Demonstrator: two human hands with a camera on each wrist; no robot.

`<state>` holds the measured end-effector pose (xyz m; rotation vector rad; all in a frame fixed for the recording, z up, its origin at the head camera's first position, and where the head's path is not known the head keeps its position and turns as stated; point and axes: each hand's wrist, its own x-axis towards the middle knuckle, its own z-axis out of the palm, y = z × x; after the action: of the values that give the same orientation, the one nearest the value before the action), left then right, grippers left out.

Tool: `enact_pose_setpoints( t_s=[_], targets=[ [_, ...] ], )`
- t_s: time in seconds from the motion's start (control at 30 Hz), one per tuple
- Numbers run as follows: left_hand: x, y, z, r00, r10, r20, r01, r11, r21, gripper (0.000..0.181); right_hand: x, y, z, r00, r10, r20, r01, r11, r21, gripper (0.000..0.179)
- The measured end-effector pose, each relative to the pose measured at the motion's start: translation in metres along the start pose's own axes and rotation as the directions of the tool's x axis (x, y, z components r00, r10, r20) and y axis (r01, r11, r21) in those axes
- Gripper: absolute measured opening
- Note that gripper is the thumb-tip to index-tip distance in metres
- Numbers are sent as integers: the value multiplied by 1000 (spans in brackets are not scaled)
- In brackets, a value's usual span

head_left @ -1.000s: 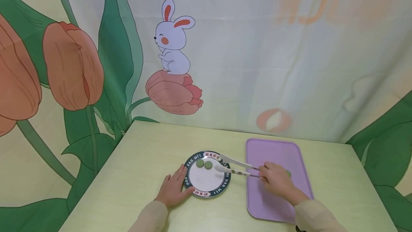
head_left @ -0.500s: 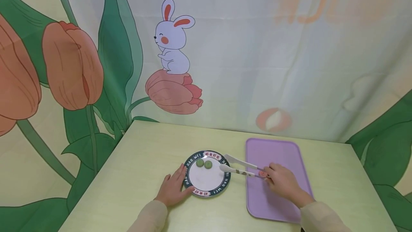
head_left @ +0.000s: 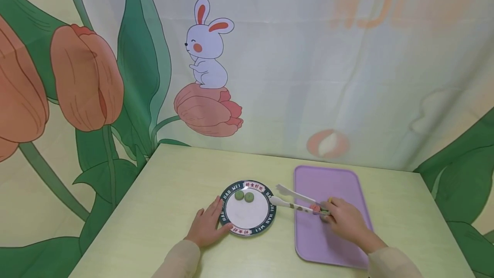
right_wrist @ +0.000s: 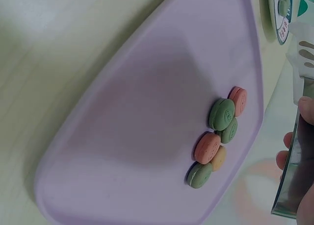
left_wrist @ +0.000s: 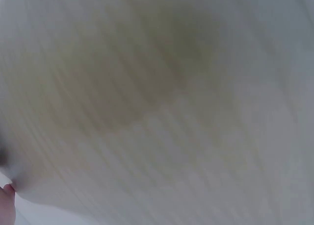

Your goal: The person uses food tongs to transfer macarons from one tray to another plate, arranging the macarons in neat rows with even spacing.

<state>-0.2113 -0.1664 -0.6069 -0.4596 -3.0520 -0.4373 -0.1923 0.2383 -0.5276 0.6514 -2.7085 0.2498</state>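
My right grip (head_left: 347, 221): pinching tongs (head_left: 287, 204) over tray (head_left: 320, 243), left edge | my left grip (head_left: 207, 226): spread, touching plate (head_left: 247, 219), left edge

plate (head_left: 247, 218): white capitals "HAO WEI" on the dark rim's upper left, again at its lower right | plate's far edge: label (head_left: 254, 186) in red Chinese characters, 好 legible | plate's near edge: similar label (head_left: 241, 231), upside down | cloth (head_left: 270, 76) behind plate: faded orange lettering (head_left: 372, 7), too blurred to read
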Motion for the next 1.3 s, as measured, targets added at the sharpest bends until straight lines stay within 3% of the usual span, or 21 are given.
enact_pose_setpoints(
  t_s=[0.5, 0.7, 1.3],
  targets=[
    [1, -2, 2, 1000, 3, -6, -3, 1000, -3, 85, -14, 11, -8, 993, -43, -108, 40, 999, -25, 23],
    [1, -2, 2, 1000, 3, -7, -3, 1000, -10, 85, -19, 15, -10, 998, 4, -62, -7, 999, -49, 31],
    [0, 0, -1, 1000, 8, -8, -8, 1000, -13, 84, -33, 23, -16, 998, 65, 15, -63, 995, -78, 23]
  ],
)
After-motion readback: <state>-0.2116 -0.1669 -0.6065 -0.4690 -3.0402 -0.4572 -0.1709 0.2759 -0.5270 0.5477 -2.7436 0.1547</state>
